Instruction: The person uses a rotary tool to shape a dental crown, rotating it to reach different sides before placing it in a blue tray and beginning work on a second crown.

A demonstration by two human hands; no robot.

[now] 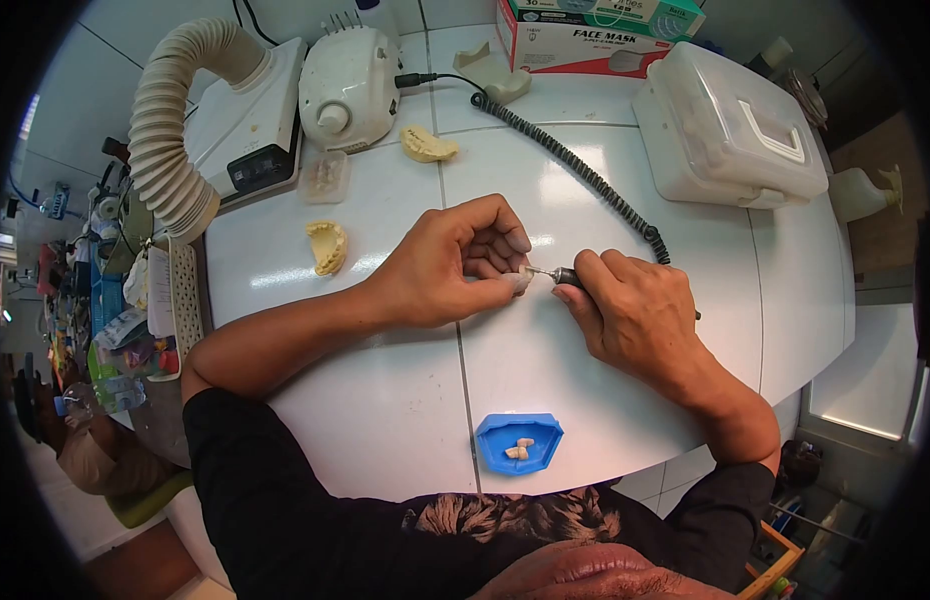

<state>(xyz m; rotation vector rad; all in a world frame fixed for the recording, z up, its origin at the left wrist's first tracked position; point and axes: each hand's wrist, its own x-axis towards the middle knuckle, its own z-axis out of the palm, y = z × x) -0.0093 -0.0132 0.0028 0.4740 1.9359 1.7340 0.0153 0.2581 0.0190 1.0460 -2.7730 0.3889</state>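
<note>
My left hand (447,262) pinches a small pale piece, perhaps a dental crown (526,273), between thumb and fingertips; the fingers partly hide it. In my right hand (640,312) is a dark rotary handpiece (565,277), gripped like a pen. Its thin metal bit points left and meets or nearly meets the small piece. Near the table's front edge lies a blue tray (488,441) holding a few tooth-coloured pieces (521,449). A yellowish plaster dental model (327,248) sits left of my left hand, and another plaster model (429,146) lies farther back.
A coiled cord (585,165) runs from the white control unit (347,85) toward my right hand. A ribbed suction hose (163,130) arches at the left. Behind stand a small clear box (325,178), face mask boxes (585,48) and a white handled case (730,130).
</note>
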